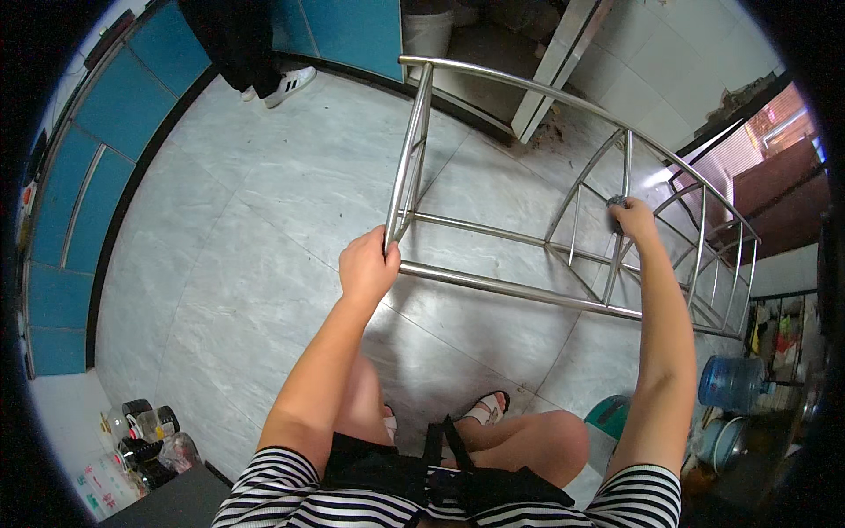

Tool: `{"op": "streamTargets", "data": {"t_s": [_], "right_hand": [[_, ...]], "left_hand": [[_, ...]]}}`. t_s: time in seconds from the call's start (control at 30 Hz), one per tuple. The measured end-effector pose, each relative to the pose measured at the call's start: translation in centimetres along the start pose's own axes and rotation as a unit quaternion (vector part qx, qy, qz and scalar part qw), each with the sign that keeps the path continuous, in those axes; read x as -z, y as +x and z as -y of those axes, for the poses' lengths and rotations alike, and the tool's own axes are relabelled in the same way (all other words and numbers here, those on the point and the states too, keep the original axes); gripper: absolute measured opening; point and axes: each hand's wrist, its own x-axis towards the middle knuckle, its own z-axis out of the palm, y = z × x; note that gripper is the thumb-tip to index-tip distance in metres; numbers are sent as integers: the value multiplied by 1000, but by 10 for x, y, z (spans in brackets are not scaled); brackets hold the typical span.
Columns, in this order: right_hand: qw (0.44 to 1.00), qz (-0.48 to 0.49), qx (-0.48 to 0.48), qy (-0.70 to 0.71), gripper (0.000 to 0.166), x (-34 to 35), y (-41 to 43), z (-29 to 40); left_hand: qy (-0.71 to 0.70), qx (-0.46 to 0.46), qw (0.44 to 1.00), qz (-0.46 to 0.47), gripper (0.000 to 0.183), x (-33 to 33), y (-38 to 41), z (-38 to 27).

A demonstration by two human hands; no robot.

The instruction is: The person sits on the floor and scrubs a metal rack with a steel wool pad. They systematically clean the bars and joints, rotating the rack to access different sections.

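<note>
A tubular metal rack frame (495, 286) lies on its side before me, its shiny bars stretching away to the right. My left hand (370, 264) grips the frame's near left corner, fingers wrapped around the end bar. In my right hand (635, 219) is a dark grey steel wool scrubber (616, 200), pressed around one of the cross bars towards the middle of the frame. Part of the scrubber is hidden by my fingers, and my right forearm covers some of the lower rail.
Grey marbled floor tiles (264, 264) lie under the frame. Blue cabinets (105, 198) line the left. Another person's shoe (290, 86) stands at the back. Bottles (155, 422) cluster at lower left. At right are a blue water jug (731, 384) and a green-rimmed container (607, 417).
</note>
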Motion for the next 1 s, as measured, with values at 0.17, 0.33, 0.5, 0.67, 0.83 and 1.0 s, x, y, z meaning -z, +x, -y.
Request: {"op": "streamTargets", "data": {"t_s": [0.17,0.33,0.5,0.67,0.83,1.0], "right_hand": [[951,-164,250,-80,32,6,-32,58],[924,-107,343,130,28,-49,-47,149],[923,36,214,317,28,-142,-74,231],[938,50,178,294,35,-210,-101,244],[935,40,130,327,40,-197,-55,265],[955,72,155,244,42,-214,-102,250]], "left_hand": [[12,4,999,-32,19,-5,8,-5],[-39,27,994,-99,22,-9,2,-2],[-39,23,993,-110,20,-8,-1,3],[-56,19,993,-100,19,-12,-1,3],[-60,23,991,-121,16,-16,-1,0],[-41,37,992,-109,17,-14,-5,5]]}}
